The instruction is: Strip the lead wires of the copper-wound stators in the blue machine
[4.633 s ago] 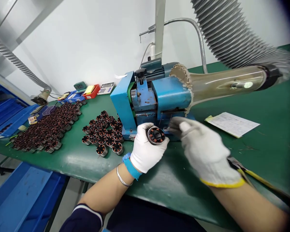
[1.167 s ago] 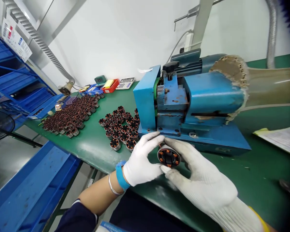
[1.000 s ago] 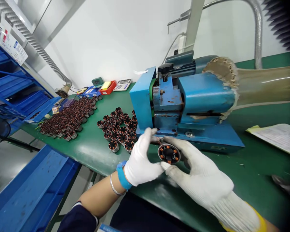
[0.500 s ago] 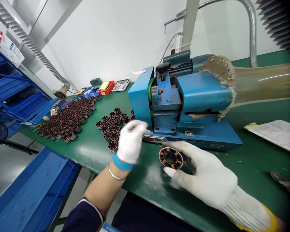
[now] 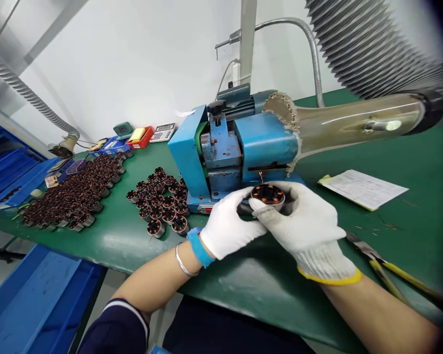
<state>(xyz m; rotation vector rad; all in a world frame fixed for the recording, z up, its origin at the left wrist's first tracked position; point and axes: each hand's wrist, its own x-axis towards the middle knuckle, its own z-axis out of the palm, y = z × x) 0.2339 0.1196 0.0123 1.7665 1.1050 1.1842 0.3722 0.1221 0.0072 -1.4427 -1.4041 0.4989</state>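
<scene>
Both my hands wear white knit gloves and meet in front of a blue bench machine. My right hand grips a round copper-wound stator with its face turned up, right below the machine's slot. A thin copper wire end sticks up from the stator. My left hand curls against the stator's left side, fingers closed on it. A neat group of several stators stands to the left of the machine. A big heap of stators lies farther left.
A clear suction funnel with a ribbed hose joins the machine's right side. A paper sheet lies at the right; yellow-handled pliers lie near my right forearm. Calculator and small boxes sit at the back. Blue shelving flanks the green bench.
My left hand reached away to the machine's base, then came back to the stator. My right hand lifted the stator up to the machine's front. The camera view swung right.
</scene>
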